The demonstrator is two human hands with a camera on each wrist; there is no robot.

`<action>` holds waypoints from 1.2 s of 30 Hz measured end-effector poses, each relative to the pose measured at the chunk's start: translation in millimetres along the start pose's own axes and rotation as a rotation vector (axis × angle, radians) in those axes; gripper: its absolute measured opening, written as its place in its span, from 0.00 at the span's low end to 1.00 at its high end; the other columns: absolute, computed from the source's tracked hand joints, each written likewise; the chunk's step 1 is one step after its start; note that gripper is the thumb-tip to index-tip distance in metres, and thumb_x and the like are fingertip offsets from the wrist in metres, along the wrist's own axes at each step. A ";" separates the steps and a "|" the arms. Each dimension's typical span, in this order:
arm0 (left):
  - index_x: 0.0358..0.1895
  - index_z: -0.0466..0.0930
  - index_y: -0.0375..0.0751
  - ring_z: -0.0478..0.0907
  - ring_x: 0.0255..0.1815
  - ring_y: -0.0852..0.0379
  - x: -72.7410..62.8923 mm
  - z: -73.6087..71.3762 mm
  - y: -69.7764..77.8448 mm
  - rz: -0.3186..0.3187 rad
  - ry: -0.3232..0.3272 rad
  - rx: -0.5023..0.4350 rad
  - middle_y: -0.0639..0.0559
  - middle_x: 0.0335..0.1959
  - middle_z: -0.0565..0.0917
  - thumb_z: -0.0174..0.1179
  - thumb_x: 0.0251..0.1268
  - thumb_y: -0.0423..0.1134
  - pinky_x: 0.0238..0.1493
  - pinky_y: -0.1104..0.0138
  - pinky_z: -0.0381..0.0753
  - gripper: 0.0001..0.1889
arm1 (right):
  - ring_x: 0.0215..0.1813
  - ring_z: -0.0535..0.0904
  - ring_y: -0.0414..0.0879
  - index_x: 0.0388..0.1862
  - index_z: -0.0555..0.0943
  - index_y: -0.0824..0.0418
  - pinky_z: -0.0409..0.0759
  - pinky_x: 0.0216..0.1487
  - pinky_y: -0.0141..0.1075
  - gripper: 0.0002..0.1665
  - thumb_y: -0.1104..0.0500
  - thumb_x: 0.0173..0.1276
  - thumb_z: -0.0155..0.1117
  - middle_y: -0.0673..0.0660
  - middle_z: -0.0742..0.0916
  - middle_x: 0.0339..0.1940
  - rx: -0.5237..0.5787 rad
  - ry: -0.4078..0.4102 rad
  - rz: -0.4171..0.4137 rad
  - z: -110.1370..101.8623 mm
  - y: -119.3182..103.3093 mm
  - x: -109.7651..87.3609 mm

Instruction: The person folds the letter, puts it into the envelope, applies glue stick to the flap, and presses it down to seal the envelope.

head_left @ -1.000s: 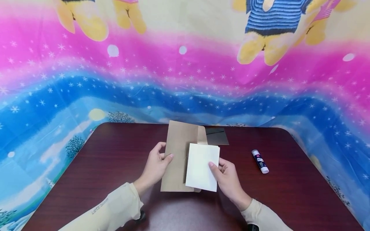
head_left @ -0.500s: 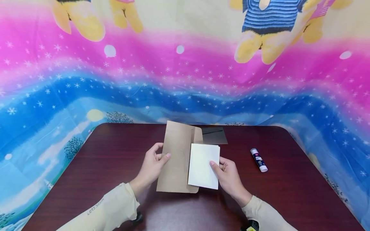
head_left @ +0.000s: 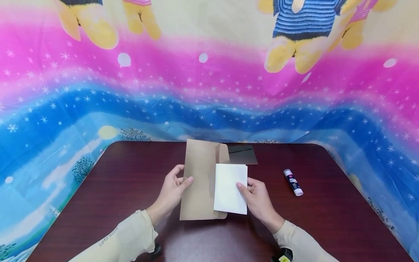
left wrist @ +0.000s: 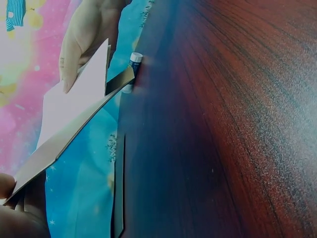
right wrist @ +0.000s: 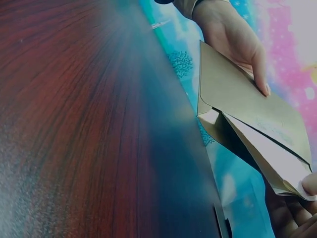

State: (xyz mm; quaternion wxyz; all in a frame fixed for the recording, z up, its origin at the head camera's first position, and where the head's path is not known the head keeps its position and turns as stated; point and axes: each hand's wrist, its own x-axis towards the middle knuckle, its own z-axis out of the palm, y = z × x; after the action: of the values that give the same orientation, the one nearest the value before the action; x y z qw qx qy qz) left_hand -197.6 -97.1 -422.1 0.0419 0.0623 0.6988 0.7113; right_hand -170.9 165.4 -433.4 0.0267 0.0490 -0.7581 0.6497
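Observation:
My left hand (head_left: 171,191) pinches a brown kraft envelope (head_left: 199,182) by its left side, thumb on top. The envelope is held upright lengthwise above the table, its flap side facing right. White folded paper (head_left: 230,189), perhaps several sheets, is in my right hand (head_left: 262,202), pinched at its right edge. In the head view the paper overlaps the envelope's right side and covers part of the flap. In the right wrist view, the paper (right wrist: 270,146) stands at the envelope's gaping mouth; how far inside it reaches, I cannot tell.
A glue stick (head_left: 293,182) with a white cap lies on the right of the dark red table (head_left: 131,178). Behind the held envelope lies a small dark grey-brown envelope (head_left: 244,155) near the back edge. A printed cloth (head_left: 209,91) hangs behind the table.
The envelope has shifted slightly left and turned a little, showing more of its face. The paper's left edge has moved slightly right. Both hands keep their grips.

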 end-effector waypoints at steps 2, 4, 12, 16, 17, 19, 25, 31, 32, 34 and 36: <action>0.61 0.68 0.37 0.86 0.34 0.61 -0.6 -0.4 -0.4 -0.001 0.002 0.001 0.43 0.35 0.89 0.57 0.73 0.28 0.39 0.65 0.84 0.17 | 0.38 0.90 0.46 0.58 0.77 0.76 0.89 0.38 0.41 0.18 0.65 0.77 0.56 0.75 0.88 0.45 0.002 -0.007 0.000 0.4 0.2 0.2; 0.61 0.68 0.37 0.86 0.34 0.61 -1.0 -0.6 -0.9 -0.003 0.007 0.006 0.42 0.35 0.89 0.57 0.72 0.28 0.40 0.65 0.83 0.18 | 0.39 0.91 0.47 0.59 0.77 0.76 0.89 0.39 0.41 0.18 0.65 0.77 0.56 0.75 0.88 0.45 0.005 -0.011 0.005 1.0 0.2 0.4; 0.62 0.67 0.37 0.85 0.35 0.61 0.5 -3.3 -3.3 -0.022 -0.022 0.026 0.41 0.37 0.88 0.56 0.73 0.28 0.42 0.66 0.82 0.18 | 0.38 0.90 0.46 0.58 0.77 0.76 0.89 0.38 0.40 0.17 0.65 0.77 0.56 0.75 0.88 0.44 0.020 -0.003 0.029 3.0 0.0 2.1; 0.61 0.66 0.35 0.86 0.36 0.61 1.9 -5.9 -6.5 -0.016 -0.075 0.019 0.37 0.42 0.88 0.54 0.74 0.28 0.42 0.66 0.83 0.17 | 0.37 0.90 0.47 0.56 0.78 0.77 0.89 0.37 0.41 0.16 0.66 0.77 0.55 0.75 0.88 0.43 0.023 0.009 0.043 5.8 -0.7 3.8; 0.61 0.65 0.35 0.86 0.36 0.61 2.0 -6.4 -7.4 -0.012 -0.091 0.015 0.36 0.43 0.88 0.54 0.74 0.27 0.42 0.66 0.83 0.17 | 0.37 0.90 0.47 0.56 0.78 0.77 0.89 0.37 0.41 0.16 0.66 0.77 0.55 0.75 0.88 0.43 0.020 0.015 0.051 6.6 -0.6 4.4; 0.61 0.64 0.33 0.86 0.36 0.61 2.2 -6.7 -9.4 -0.004 -0.119 0.002 0.35 0.44 0.88 0.53 0.74 0.27 0.42 0.65 0.84 0.16 | 0.37 0.90 0.48 0.55 0.78 0.76 0.89 0.37 0.41 0.15 0.67 0.77 0.54 0.75 0.89 0.42 0.018 0.027 0.064 7.9 -0.9 5.4; 0.61 0.63 0.32 0.86 0.37 0.62 2.3 -4.7 -13.0 0.006 -0.143 -0.009 0.35 0.45 0.87 0.53 0.74 0.27 0.42 0.66 0.84 0.17 | 0.39 0.90 0.51 0.56 0.78 0.76 0.89 0.39 0.42 0.16 0.66 0.79 0.50 0.73 0.89 0.43 0.015 0.038 0.135 9.3 -3.3 6.4; 0.61 0.64 0.32 0.85 0.37 0.61 2.2 -3.3 -14.1 -0.006 -0.118 0.000 0.36 0.44 0.88 0.53 0.74 0.27 0.42 0.66 0.83 0.17 | 0.43 0.88 0.50 0.62 0.76 0.73 0.88 0.42 0.42 0.20 0.68 0.76 0.45 0.71 0.89 0.46 0.015 0.032 0.172 11.5 -4.9 5.6; 0.61 0.64 0.33 0.85 0.36 0.61 2.4 -2.9 -14.4 -0.012 -0.111 0.001 0.37 0.42 0.88 0.53 0.74 0.27 0.42 0.66 0.83 0.16 | 0.44 0.88 0.51 0.63 0.75 0.72 0.88 0.42 0.42 0.21 0.70 0.75 0.45 0.71 0.89 0.47 0.022 0.023 0.163 12.0 -4.6 5.5; 0.60 0.66 0.34 0.84 0.35 0.61 2.6 -2.2 -14.4 -0.017 -0.089 0.006 0.40 0.39 0.88 0.54 0.74 0.27 0.42 0.67 0.82 0.16 | 0.46 0.88 0.52 0.65 0.72 0.72 0.88 0.43 0.43 0.23 0.72 0.74 0.45 0.73 0.87 0.50 0.042 -0.008 0.139 12.6 -4.4 5.1; 0.59 0.67 0.34 0.83 0.33 0.61 2.8 -1.5 -14.4 -0.019 -0.071 0.009 0.43 0.36 0.87 0.54 0.74 0.27 0.41 0.67 0.81 0.15 | 0.48 0.88 0.53 0.67 0.69 0.74 0.88 0.44 0.43 0.23 0.72 0.75 0.45 0.75 0.86 0.53 0.057 -0.048 0.110 12.3 -4.0 4.7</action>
State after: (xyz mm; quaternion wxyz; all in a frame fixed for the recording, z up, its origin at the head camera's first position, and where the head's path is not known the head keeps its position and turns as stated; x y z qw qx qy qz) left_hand -201.1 -97.9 -436.4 0.0730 0.0813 0.7008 0.7050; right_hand -174.9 152.5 -430.9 -0.0284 0.0236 -0.7413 0.6701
